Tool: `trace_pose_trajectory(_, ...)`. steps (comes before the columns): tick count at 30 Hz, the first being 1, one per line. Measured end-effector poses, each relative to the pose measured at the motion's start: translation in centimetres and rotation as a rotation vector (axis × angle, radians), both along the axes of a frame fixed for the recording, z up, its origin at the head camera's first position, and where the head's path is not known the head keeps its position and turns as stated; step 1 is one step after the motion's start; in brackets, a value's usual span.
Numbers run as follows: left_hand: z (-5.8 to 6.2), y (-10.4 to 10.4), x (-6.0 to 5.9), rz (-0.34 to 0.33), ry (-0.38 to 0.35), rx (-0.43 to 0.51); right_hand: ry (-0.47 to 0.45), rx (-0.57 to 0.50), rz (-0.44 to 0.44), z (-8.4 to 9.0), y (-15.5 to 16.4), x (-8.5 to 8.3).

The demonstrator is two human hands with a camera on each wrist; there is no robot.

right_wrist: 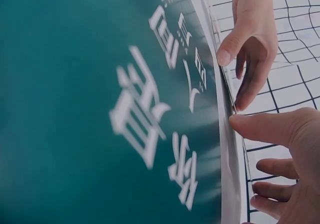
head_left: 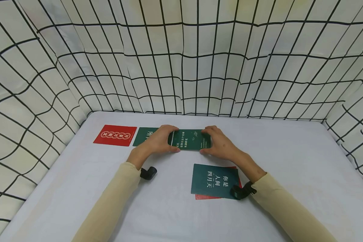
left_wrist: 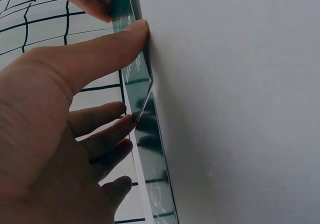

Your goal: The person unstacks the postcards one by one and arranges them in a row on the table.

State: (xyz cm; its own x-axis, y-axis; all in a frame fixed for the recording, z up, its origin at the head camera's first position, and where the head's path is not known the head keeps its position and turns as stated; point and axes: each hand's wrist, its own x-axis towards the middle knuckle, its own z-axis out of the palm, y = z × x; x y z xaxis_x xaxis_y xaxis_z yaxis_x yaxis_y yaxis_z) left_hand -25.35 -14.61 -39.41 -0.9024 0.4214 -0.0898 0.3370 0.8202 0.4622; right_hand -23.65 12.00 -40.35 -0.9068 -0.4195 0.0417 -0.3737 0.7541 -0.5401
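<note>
A broad, pale white tabletop with rounded far corners spreads beneath the fingers (head_left: 168,128), its bare surface (head_left: 290,161) softly and evenly lit. Beyond them rises a whitish backdrop wall (head_left: 207,40) crossed by black grid lines (head_left: 198,25), with similar gridded sides to their left and right.

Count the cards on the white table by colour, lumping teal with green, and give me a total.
Red: 2 (far-left card, lower card peeking out under the teal one)
Green or teal: 3 (partly hidden green card, held green card, teal card)
Total: 5 visible
</note>
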Motion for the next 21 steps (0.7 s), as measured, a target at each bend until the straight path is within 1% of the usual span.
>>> trace_pose_trajectory(4,0.18,0.01,0.03,-0.008,-0.003,-0.019,-0.007,0.003,-0.004,-0.09,-0.09,0.05)
trace_pose_trajectory(12,0.43,0.15,0.04,0.004,-0.022,-0.038,-0.034,0.024,-0.005,-0.12,-0.04,-0.01)
trace_pose_trajectory(17,0.63,0.22,0.11,-0.007,-0.014,-0.038,-0.042,0.025,-0.004,-0.17,0.07,-0.17)
trace_pose_trajectory(21,0.55,0.27,0.12,-0.011,-0.008,-0.036,-0.048,0.023,-0.005,-0.24,0.21,-0.25)
